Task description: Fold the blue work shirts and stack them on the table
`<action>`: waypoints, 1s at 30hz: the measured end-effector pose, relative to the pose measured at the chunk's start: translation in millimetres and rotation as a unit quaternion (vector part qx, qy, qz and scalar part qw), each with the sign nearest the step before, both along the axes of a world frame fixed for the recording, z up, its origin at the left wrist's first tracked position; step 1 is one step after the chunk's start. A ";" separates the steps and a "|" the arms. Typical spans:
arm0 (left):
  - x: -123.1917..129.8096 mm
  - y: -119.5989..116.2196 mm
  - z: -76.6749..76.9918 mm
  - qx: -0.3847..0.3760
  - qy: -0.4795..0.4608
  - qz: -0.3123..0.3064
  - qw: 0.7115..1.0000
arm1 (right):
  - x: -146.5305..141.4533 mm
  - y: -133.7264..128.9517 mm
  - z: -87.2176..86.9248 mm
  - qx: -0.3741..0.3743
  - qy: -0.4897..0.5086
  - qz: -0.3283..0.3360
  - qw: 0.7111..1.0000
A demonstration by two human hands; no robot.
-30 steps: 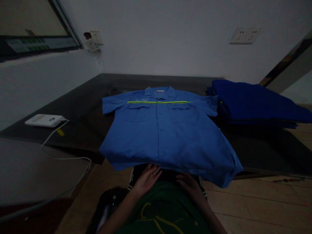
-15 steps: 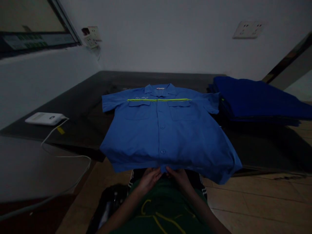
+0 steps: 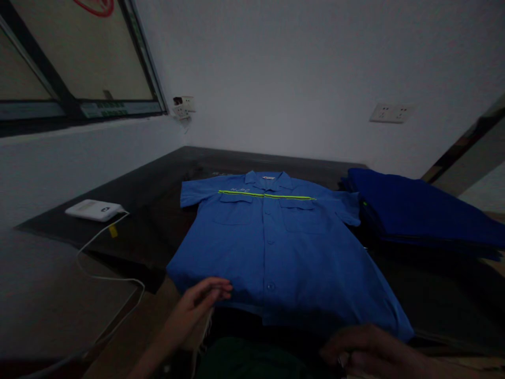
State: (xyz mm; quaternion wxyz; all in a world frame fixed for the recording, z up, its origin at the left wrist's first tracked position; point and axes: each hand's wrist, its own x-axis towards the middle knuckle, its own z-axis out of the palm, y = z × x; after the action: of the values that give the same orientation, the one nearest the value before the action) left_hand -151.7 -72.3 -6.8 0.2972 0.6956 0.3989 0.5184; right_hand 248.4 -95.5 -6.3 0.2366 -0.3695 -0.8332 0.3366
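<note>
A blue short-sleeved work shirt (image 3: 240, 252) lies front up on the dark table, collar towards the wall. A yellow-green stripe crosses its chest above two flap pockets, and its lower hem hangs over the near edge. My left hand (image 3: 201, 300) is at the left part of the hem, fingers stretched out and thumb apart, holding nothing. Whether its fingertips touch the cloth is unclear. By the right part of the hem, my right hand (image 3: 366, 347) is dark and somewhat blurred, its fingers loosely bent and apart, with nothing visible in them.
A stack of darker blue folded cloth (image 3: 418, 208) lies to the right on the black table (image 3: 153, 184). At the left are a white power bank (image 3: 92, 209) and its white cable (image 3: 89, 247). Wall sockets (image 3: 390, 112) and a window (image 3: 106, 52) are behind.
My hands have let go of the shirt's front hem at the middle and moved apart, left hand leftward, right hand rightward. The head view has tilted up; the shirt remains spread.
</note>
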 end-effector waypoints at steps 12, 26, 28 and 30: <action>-34.8 41.3 -0.4 0.315 0.287 0.366 0.827 | 20.7 205.1 105.4 0.463 -0.140 -0.296 0.824; -43.0 50.9 -91.6 0.027 -0.263 0.312 0.912 | -294.1 174.2 228.3 0.496 -0.190 -0.123 0.838; -40.8 51.4 -95.9 -0.019 -0.264 0.298 0.917 | -349.8 176.7 226.4 0.472 -0.192 -0.112 0.853; -40.7 48.5 -100.0 -0.051 -0.272 0.296 0.914 | -391.5 182.0 219.9 0.445 -0.198 -0.130 0.864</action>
State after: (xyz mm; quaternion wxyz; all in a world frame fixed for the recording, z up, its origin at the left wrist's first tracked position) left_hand -192.4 -23.8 -106.8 0.2618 0.3617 0.5167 0.7305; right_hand -143.2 86.6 213.6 0.2479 -0.3890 -0.8680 -0.1841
